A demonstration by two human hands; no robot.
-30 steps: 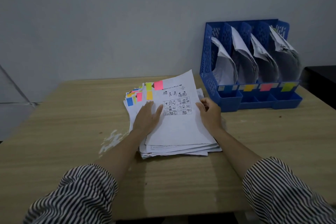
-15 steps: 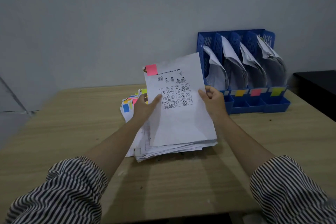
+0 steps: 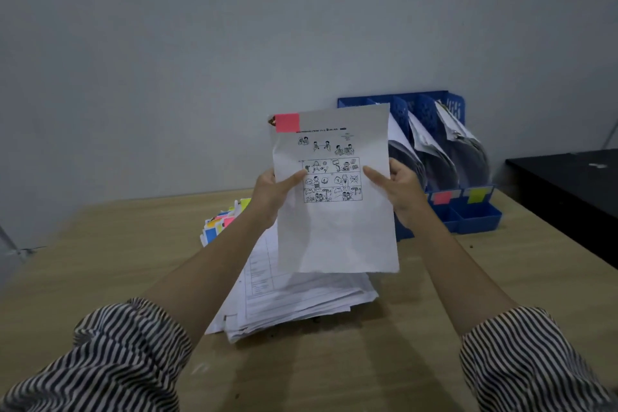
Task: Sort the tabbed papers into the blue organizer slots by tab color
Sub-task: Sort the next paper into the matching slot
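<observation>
Gripping a printed sheet (image 3: 334, 191) by its two side edges, the left hand (image 3: 271, 192) and the right hand (image 3: 399, 192) are each pinching it with the thumb on the front and the fingers curled behind. The sheet is standing nearly upright in the air above the surface (image 3: 100, 251), touching nothing else, and it is carrying a pink tab (image 3: 287, 122) at its top left corner.

Below it, a thick pile of papers (image 3: 301, 294) is lying on the surface, with blue, yellow, pink and green tabs fanning out at its far left edge. Judging by that thickness, most of the sorting is still waiting to be done.

Behind the sheet and to the right, the blue organizer (image 3: 475, 211) is standing against the wall. Its visible slots are already holding curved bundles of paper, so a good share is looking sorted. Two colour labels are showing on its front: a pink label (image 3: 441, 198) and, to the right of it, a yellow-green label (image 3: 476, 195). The other slots and their labels are hiding behind the sheet and the right hand.

The step in hand is looking like the reading of the tab; the sheet is probably heading for the slot above the pink label, and it is not yet there.
</observation>
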